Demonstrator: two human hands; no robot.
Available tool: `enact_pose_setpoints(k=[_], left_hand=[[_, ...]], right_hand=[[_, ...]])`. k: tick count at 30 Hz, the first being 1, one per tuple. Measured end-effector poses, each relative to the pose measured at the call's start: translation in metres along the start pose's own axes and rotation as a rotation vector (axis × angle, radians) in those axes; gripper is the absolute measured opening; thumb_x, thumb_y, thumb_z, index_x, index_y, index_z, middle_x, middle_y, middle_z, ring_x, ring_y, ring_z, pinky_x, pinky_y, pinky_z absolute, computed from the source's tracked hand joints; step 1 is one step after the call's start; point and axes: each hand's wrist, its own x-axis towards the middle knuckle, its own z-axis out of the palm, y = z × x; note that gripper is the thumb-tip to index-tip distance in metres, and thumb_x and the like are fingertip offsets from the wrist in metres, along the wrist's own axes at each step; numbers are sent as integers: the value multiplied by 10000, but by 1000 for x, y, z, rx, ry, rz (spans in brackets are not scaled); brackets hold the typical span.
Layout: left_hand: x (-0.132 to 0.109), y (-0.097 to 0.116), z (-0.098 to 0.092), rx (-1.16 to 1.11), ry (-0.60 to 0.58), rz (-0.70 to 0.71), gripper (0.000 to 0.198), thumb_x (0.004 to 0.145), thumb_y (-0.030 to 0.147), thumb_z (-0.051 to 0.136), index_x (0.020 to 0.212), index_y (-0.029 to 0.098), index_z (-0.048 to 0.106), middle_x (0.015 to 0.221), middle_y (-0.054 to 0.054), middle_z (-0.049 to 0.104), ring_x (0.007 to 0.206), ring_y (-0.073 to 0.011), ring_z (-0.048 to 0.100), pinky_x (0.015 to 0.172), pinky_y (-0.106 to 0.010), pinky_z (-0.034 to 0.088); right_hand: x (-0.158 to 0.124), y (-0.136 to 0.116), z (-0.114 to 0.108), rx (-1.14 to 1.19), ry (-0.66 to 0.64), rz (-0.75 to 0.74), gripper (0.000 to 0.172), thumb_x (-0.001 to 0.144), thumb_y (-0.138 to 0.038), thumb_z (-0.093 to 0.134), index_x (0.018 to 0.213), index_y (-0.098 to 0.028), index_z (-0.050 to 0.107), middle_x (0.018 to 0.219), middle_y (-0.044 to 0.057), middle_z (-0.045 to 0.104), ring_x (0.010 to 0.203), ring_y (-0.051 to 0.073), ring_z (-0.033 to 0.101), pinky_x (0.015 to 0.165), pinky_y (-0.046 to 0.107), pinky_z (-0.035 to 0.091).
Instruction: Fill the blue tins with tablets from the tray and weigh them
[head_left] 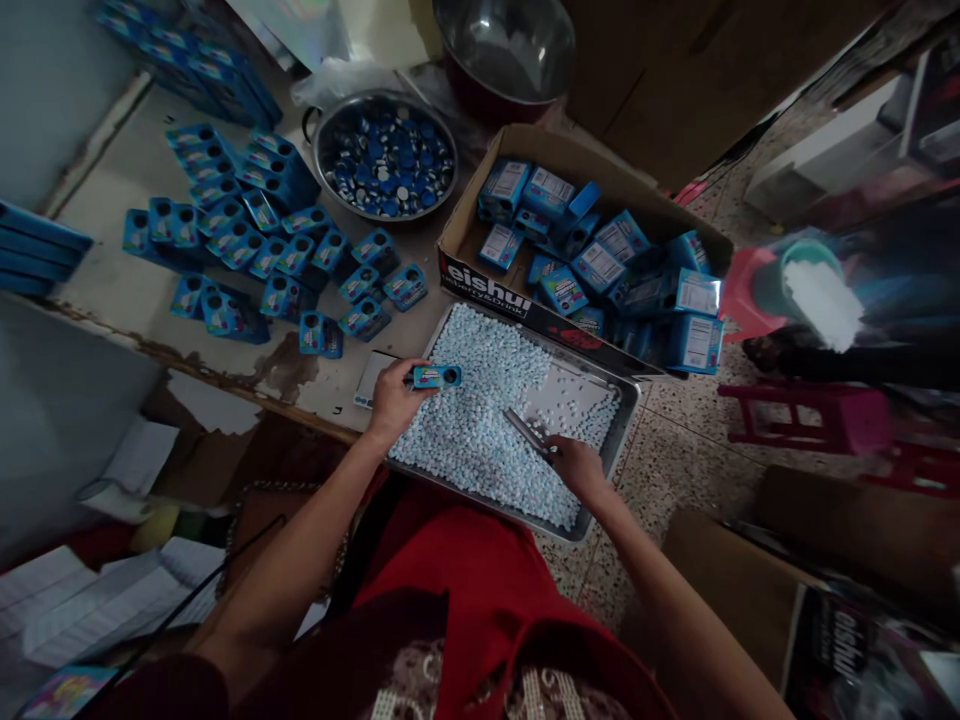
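Observation:
My left hand [394, 398] is closed on a small blue box [436, 376], held over the left side of a metal tray [628, 420]. The tray is heaped with small pale blue-white pellets [480, 420]. My right hand [574, 462] is closed on a thin metal scoop [525, 432] whose tip lies in the pellets near a bare patch of the tray. The tray rests on my lap and against a low table edge.
Several open blue boxes [247, 240] lie spread on the table [112, 290]. A metal bowl [384, 155] holds blue caps. A cardboard carton [480, 215] behind the tray holds filled blue boxes. Red stools [817, 415] stand on the floor at right.

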Motion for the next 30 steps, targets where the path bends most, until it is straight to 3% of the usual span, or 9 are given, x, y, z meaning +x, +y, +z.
enact_pose_setpoints(k=[6, 11, 14, 17, 20, 24, 26, 28, 30], left_hand=[[-3, -3, -1, -10, -38, -59, 453, 675, 303, 832, 1107, 213, 726, 1077, -57, 732, 969, -234, 701, 906, -365, 570], [1, 3, 0, 16, -68, -19, 419, 661, 288, 821, 1066, 218, 739, 1078, -58, 731, 958, -241, 691, 898, -371, 561], [4, 13, 4, 63, -88, 14, 384, 655, 254, 818, 1033, 228, 753, 1028, -46, 740, 942, -254, 683, 900, -383, 546], [4, 23, 6, 129, -73, 66, 372, 642, 203, 821, 1008, 243, 769, 1029, -45, 741, 982, -278, 666, 949, -410, 516], [2, 27, 3, 152, -58, 98, 397, 615, 143, 821, 992, 255, 773, 1059, -50, 739, 1042, -302, 644, 1003, -434, 479], [-1, 18, 0, 118, -30, 98, 394, 601, 152, 829, 977, 249, 761, 1073, -62, 734, 1078, -304, 635, 1035, -435, 463], [-6, 8, -1, 59, 7, 58, 375, 630, 219, 825, 996, 231, 744, 1081, -71, 726, 1062, -287, 645, 1011, -423, 484], [-14, -6, -7, -38, 66, -23, 403, 664, 290, 810, 1047, 210, 713, 1105, -75, 714, 1028, -257, 663, 963, -395, 515], [-26, -21, -20, -99, 173, -127, 442, 695, 350, 795, 1095, 202, 679, 1098, -61, 711, 991, -228, 678, 918, -358, 530]], right_hand=[[13, -20, 19, 34, 16, 7, 304, 942, -205, 510, 1114, -257, 755, 933, 53, 781, 875, 203, 694, 678, 242, 364], [-20, 5, -9, 214, -2, -84, 251, 920, -279, 543, 1022, -243, 770, 778, 24, 738, 734, 192, 638, 634, 246, 360], [-24, 2, -31, 362, -5, -217, 265, 903, -309, 551, 1038, -228, 765, 730, 4, 706, 691, 182, 603, 644, 247, 390], [-14, -27, -57, 321, 6, -301, 279, 876, -268, 567, 1053, -229, 779, 726, 5, 701, 673, 166, 588, 648, 247, 382], [-8, -73, -89, 143, 16, -346, 275, 831, -217, 590, 1005, -237, 802, 714, 19, 704, 657, 156, 571, 632, 251, 345], [-25, -140, -130, -106, 66, -372, 223, 838, -263, 600, 931, -200, 793, 738, 66, 699, 695, 185, 578, 659, 277, 332], [-37, -154, -145, -203, 87, -382, 212, 849, -278, 592, 916, -192, 775, 747, 81, 700, 703, 197, 585, 661, 293, 325], [-45, -142, -151, -212, 113, -387, 204, 853, -295, 587, 926, -210, 758, 746, 73, 709, 690, 196, 590, 641, 305, 314], [-42, -106, -144, -123, 131, -377, 208, 852, -327, 579, 946, -243, 745, 733, 51, 715, 663, 192, 601, 615, 314, 325]])
